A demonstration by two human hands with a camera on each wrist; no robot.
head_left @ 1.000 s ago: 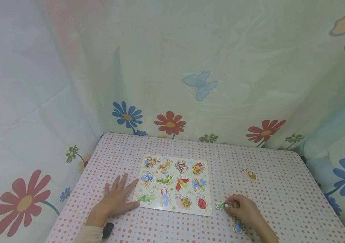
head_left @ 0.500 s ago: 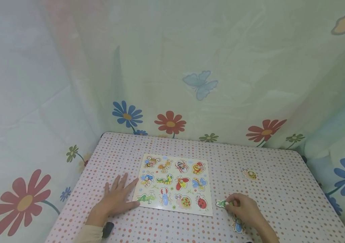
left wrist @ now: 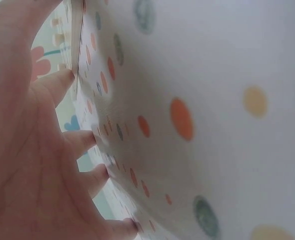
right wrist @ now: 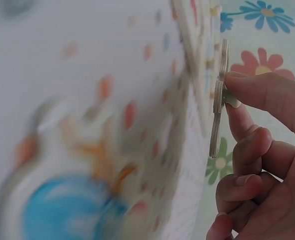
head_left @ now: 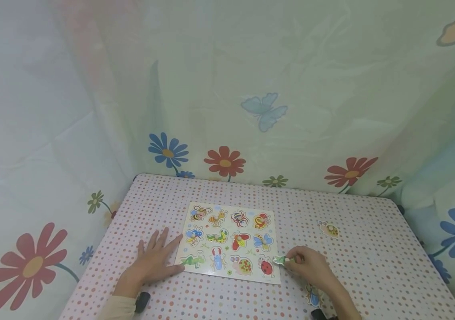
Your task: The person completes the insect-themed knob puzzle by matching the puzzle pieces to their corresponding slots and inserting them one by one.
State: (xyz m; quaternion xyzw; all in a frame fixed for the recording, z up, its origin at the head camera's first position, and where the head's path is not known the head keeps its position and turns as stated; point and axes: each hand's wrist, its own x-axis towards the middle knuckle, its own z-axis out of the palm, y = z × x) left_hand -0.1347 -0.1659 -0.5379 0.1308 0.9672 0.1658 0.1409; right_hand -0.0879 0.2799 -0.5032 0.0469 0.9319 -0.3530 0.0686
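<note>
A wooden insect peg puzzle board (head_left: 227,276) lies on the dotted table. My left hand (head_left: 153,262) rests spread at its left side, thumb and forefinger at the board's edge; in the left wrist view the fingertips (left wrist: 100,172) press on the cloth. With thumb and forefinger, my right hand (head_left: 311,266) pinches the knob of a green grasshopper puzzle piece (head_left: 281,260). That piece is raised off the table (right wrist: 217,120), its tip over the board's right edge beside the ladybug. In the board's front row, the grasshopper, blue beetle and snail pictures show no knobs.
A blue beetle piece (head_left: 314,297) lies on the table below the right forearm, large and blurred in the right wrist view. Farther back on the right lies a snail piece (head_left: 329,229). A flowered curtain (head_left: 291,133) hangs around the table.
My right hand has lifted the grasshopper piece and carried it left and slightly away, to the board's right edge. The left hand and the board have stayed put.
</note>
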